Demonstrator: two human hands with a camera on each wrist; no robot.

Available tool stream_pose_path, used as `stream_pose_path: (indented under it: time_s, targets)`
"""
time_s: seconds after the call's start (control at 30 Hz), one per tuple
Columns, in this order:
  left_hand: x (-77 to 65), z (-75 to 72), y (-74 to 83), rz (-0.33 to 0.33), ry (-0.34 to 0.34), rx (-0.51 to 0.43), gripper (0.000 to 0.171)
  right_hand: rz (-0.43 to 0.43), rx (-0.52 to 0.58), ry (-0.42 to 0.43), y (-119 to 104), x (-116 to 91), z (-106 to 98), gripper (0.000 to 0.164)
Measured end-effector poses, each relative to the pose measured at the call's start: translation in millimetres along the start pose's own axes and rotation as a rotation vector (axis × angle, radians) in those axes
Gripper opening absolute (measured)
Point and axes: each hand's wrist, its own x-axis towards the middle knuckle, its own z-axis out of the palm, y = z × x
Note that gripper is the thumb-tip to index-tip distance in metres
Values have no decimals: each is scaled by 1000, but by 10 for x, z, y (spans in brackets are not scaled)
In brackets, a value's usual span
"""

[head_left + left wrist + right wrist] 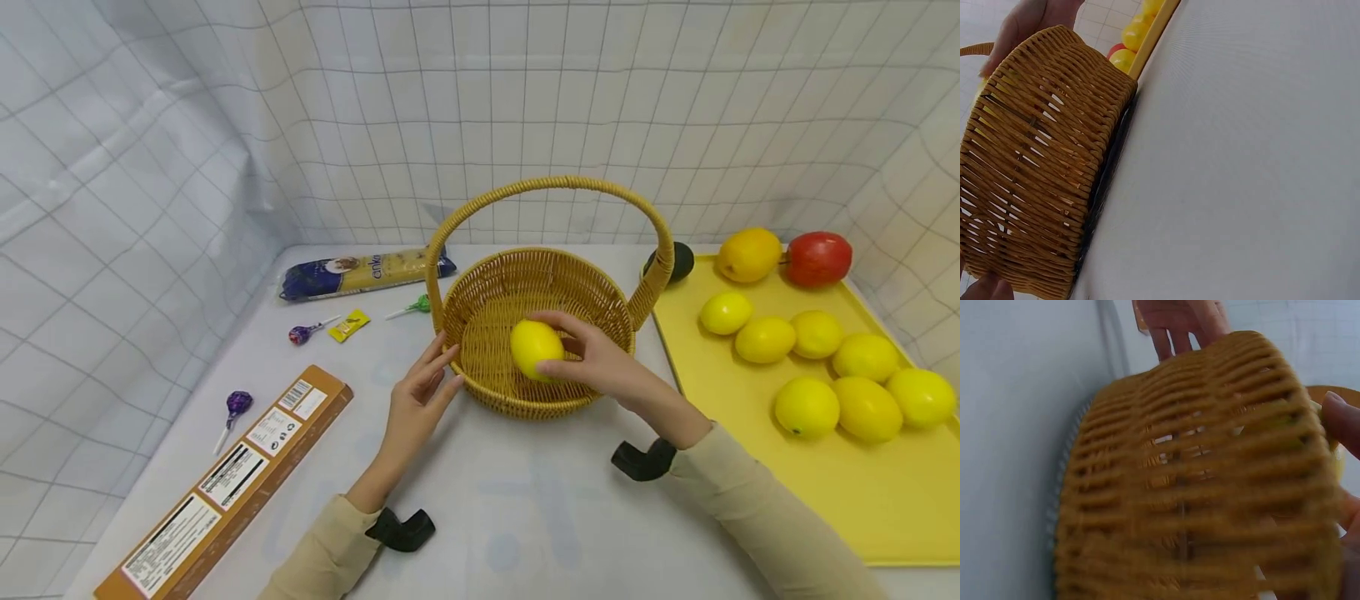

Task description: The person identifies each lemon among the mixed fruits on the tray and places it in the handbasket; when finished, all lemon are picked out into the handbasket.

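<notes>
A round wicker basket (540, 408) with a tall arched handle stands mid-table. My right hand (596, 358) grips a yellow lemon (536, 348) between thumb and fingers, over the basket's inside. At the basket's left rim, my left hand (420, 396) rests its fairly straight fingers against the wicker. The basket wall (1041, 169) fills much of the left wrist view, with left fingertips (988, 289) at its lower edge. In the right wrist view the lemon (1338, 459) is partly hidden behind the basket wall (1197, 469), and the left hand (1179, 319) shows beyond it.
To the right lies a yellow tray (738, 467) with several lemons, an orange-yellow fruit (750, 255) and a red fruit (819, 259). A dark green fruit (680, 262) sits behind the handle. On the left are a long box (232, 483), a pasta packet (360, 273), lollipops (238, 403) and a yellow sweet (348, 325).
</notes>
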Motion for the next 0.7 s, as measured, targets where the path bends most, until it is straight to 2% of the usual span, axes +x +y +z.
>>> stream_pose_path:
  time_s: [0.1,0.2,0.33,0.43,0.6,0.7]
  targets:
    - [0,10,-5,3,5,0,42,17,-28,-59,45,201,102,59]
    - [-5,24,53,-3,4,-4,41,84,-44,-100,72,342,177,60]
    - [-17,52,200,-5,-6,-12,40,181,-82,-144,69,443,259,60]
    - [-20,63,283,-17,-8,-8,39,204,-109,-194,61,486,306,58]
    - [-13,55,304,-20,-6,9,39,189,-132,-262,81,524,341,55]
    - [-3,50,299,-13,-3,7,39,140,-128,-233,55,481,313,53]
